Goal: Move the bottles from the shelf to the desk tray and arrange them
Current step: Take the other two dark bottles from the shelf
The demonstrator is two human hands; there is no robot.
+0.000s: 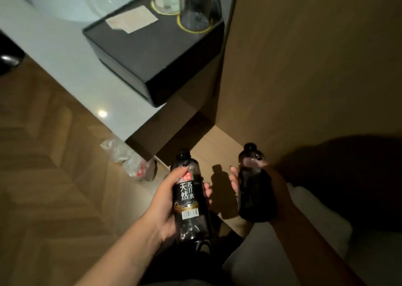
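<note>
On the floor at the left, just below the desk's near corner, lay some crumpled clear wrapping. The left hand was wrapped closed around a labelled dark bottle, held upright in the air below the desk. Just to its right, apart from it, the right hand gripped a second dark bottle, its label turned away. Both bottles were well short of the black tray, which sat at the desk's right edge against the wooden panel, with a paper card on its left part and two glasses at its far right corner. The carrying step looked to be in hand. Next, both bottles would need lifting to the tray's bare near portion and setting upright, clear of the glasses.
</note>
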